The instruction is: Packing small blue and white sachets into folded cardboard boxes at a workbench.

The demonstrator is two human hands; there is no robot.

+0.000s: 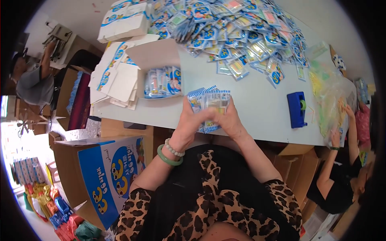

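My left hand (pixel 189 122) and my right hand (pixel 229 120) hold a stack of small blue-and-white packets (pixel 211 102) upright between them, just above the near edge of the white table (pixel 257 108). A green bangle and a bead bracelet ring my left wrist. An open white box (pixel 155 60) lies just beyond my left hand with several packets (pixel 163 82) standing in it. A big heap of the same packets (pixel 241 32) covers the far side of the table.
Flat box blanks (pixel 112 76) are piled at the table's left end, a closed box (pixel 124 20) behind them. A blue tape dispenser (pixel 296 109) stands at right. Another person's hands (pixel 335 138) handle a clear bag (pixel 327 92). A blue-and-white carton (pixel 106 176) stands at my left.
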